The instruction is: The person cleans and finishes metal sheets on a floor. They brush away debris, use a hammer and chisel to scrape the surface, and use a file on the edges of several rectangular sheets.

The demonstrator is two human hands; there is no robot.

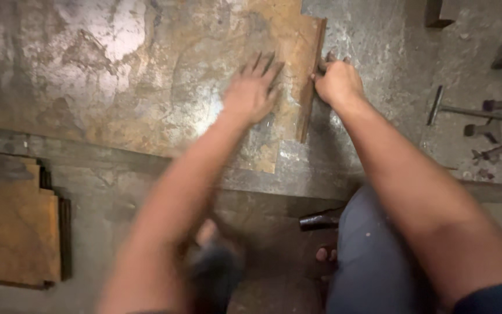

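Rusty sheet point(146, 87) flat on floor point(379, 46), left hand point(252, 93) pressed open on it, right hand point(335, 81) clenched at its upturned right edge point(311, 87); bend apparently partly formed, unfinished.

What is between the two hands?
In the head view, a strip of the rusty metal sheet and its folded-up edge lie between the left hand and right hand.

You are in a metal workshop, working low on the floor. A big rusty steel sheet point(117, 75) fills the view from nine to twelve o'clock. Cut rusty plates point(15, 227) sit stacked at eight, iron tools point(483, 116) lie at three, and the concrete floor point(379, 35) is grimy and scuffed.
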